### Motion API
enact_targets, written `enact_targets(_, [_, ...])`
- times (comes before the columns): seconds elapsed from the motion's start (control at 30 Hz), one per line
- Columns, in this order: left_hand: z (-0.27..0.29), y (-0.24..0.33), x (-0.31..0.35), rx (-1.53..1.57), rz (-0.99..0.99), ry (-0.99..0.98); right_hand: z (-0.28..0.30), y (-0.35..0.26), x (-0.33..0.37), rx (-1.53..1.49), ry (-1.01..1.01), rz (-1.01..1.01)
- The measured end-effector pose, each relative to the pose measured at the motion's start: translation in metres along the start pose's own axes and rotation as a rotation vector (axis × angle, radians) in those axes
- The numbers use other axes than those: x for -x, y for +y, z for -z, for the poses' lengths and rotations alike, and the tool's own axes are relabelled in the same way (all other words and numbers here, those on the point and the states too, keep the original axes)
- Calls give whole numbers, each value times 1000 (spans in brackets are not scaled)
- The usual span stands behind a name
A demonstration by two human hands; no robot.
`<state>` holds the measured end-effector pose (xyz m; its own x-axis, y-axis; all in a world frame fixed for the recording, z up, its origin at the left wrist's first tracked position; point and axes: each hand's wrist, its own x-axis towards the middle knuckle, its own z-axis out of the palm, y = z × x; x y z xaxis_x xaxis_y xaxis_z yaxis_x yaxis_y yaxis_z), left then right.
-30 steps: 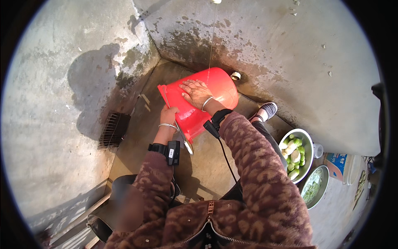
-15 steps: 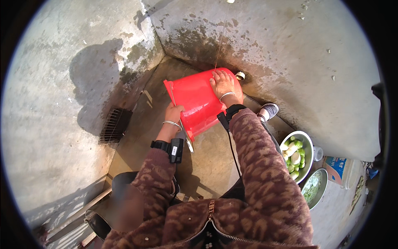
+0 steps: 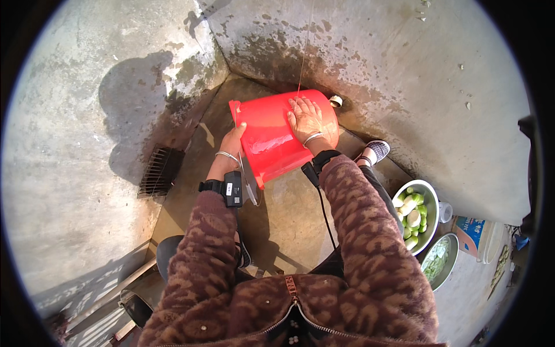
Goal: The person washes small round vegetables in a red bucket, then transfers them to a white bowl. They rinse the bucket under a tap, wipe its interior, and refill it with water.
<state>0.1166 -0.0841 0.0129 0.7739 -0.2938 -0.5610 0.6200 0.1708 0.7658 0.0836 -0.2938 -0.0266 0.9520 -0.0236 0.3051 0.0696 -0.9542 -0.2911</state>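
The red plastic bucket [image 3: 269,137] lies tipped on its side before the person, its mouth turned left; whether it touches the concrete floor [image 3: 289,217] cannot be told. The left hand [image 3: 232,141] pinches the bucket's rim, thumb outside, remaining fingers hidden. The right hand [image 3: 306,118] is spread flat on the bucket's side, near its base. The wire handle [image 3: 248,184] hangs below the bucket's mouth. Just beyond the bucket's base, a pale pipe stub [image 3: 336,101] juts from the wall. Left of the bucket stands a dark tined rack [image 3: 157,172]. Well to the bucket's lower right sit a metal basin [image 3: 431,224] of green-and-white vegetable chunks [image 3: 412,217] and a smaller basin [image 3: 452,261] of pale green pieces [image 3: 435,260].
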Motion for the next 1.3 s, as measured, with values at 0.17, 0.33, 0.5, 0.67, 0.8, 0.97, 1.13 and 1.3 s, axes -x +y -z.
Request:
enact_targets(0.17, [4, 4, -17, 26, -72, -4, -1, -45, 10, -85, 2, 427])
enact_targets(0.33, [9, 7, -19, 1, -1, -25, 10, -4, 13, -7, 98, 126])
enact_targets(0.5, [4, 10, -24, 19, -55, -16, -2, 5, 8, 152, 200, -416])
enact_targets(0.67, [5, 8, -26, 62, -42, -37, -6, -34, 21, -101, -2, 478])
enact_targets(0.8, [4, 6, -23, 44, -56, 3, 20, 12, 11, 101, 238, -429])
enact_targets(0.97, [1, 11, -23, 16, -15, 22, 2, -20, 7, 27, 48, -27])
enact_targets(1.13, [2, 10, -19, -8, -49, -4, 17, -28, 2, -30, -32, 178])
enact_targets(1.3, [4, 8, -27, -30, -48, 8, 25, 9, -2, 129, 52, -299])
